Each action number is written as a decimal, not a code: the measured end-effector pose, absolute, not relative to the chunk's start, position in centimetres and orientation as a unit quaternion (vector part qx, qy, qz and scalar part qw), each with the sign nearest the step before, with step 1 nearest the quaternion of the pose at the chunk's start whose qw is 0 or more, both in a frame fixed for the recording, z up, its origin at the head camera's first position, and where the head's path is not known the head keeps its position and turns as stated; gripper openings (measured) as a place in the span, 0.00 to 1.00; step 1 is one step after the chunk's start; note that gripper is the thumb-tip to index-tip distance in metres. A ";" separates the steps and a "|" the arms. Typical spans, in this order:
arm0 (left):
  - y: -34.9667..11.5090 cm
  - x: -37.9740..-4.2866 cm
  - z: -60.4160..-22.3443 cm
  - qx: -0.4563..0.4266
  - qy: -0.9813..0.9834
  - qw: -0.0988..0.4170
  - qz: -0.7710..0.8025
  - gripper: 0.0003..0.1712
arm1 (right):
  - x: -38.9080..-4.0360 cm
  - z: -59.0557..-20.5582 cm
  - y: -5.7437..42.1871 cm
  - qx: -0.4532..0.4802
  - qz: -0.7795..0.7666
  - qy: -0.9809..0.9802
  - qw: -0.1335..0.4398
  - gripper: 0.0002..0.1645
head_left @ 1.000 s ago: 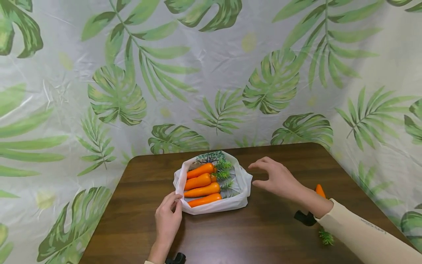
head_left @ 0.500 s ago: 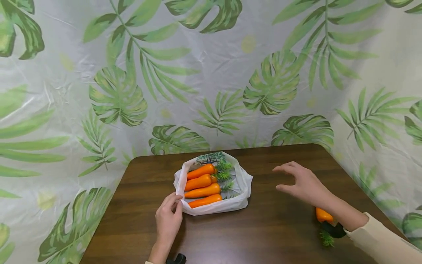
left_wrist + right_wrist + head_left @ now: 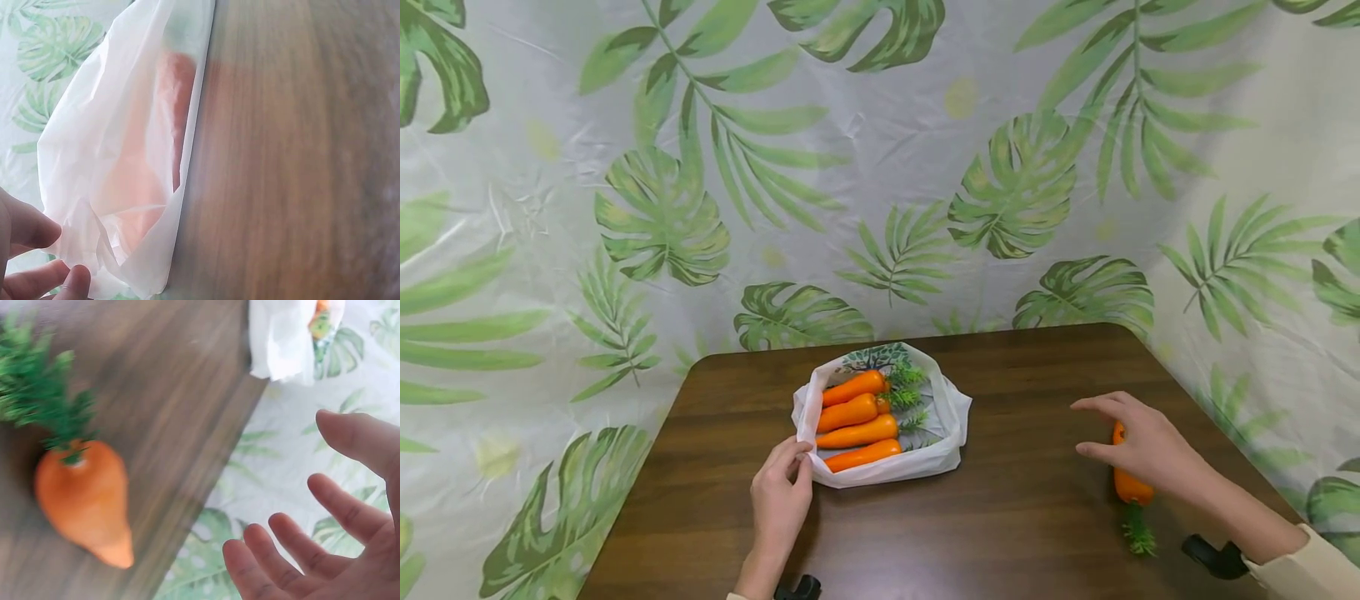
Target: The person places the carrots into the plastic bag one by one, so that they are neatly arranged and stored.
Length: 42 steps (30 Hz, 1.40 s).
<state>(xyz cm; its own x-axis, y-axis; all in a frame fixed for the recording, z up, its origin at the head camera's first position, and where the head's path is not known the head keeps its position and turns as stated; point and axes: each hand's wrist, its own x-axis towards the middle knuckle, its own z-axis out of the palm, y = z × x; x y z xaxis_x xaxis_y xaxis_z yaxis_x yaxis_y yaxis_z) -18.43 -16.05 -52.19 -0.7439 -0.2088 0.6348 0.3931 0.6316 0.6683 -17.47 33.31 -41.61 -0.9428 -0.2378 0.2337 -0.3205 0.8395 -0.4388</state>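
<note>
A white plastic bag (image 3: 898, 474) lies on the table with its mouth spread wide. Several orange carrots (image 3: 859, 432) with green tops rest inside it. My left hand (image 3: 781, 492) pinches the left edge of the bag; in the left wrist view thumb and fingertips (image 3: 37, 228) meet on the thin film (image 3: 94, 125). To the right, a single carrot (image 3: 1132, 487) lies on the table, its leafy top toward me. My right hand (image 3: 1157, 446) hovers over it, fingers spread, and hides part of it. The right wrist view has this carrot (image 3: 84, 494) apart from the fingers.
The dark wooden table (image 3: 985, 533) carries the bag near its far edge. Behind hangs a pale sheet (image 3: 917, 167) printed with green leaves. Black wrist straps (image 3: 1213, 557) show at both wrists.
My right hand has moved away from the bag, rightward and nearer to me, to the lone carrot, which is now less covered by the arm. The left hand stays at the bag's edge.
</note>
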 end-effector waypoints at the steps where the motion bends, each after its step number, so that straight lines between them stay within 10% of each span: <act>1: -16.1 -18.4 -52.2 -0.055 -0.831 0.355 -0.425 0.09 | -17.3 -41.8 33.6 0.144 0.240 -0.956 0.084 0.35; 20: -16.2 -18.5 -52.0 -0.061 -0.833 0.367 -0.408 0.09 | -15.1 -46.2 37.9 0.045 0.201 -0.978 0.033 0.46; 42: -15.9 -18.5 -52.1 -0.062 -0.829 0.355 -0.429 0.09 | -15.0 -49.2 37.4 0.038 0.219 -0.973 0.058 0.37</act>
<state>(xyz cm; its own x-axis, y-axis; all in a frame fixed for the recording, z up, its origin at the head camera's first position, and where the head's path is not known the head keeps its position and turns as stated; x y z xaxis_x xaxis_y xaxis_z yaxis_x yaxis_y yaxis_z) -18.46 -15.89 -52.05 -0.7406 -0.2023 0.6408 0.4063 0.6248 0.6668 -14.98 37.42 -49.21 -0.9903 -0.0493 0.1297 -0.1001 0.9014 -0.4214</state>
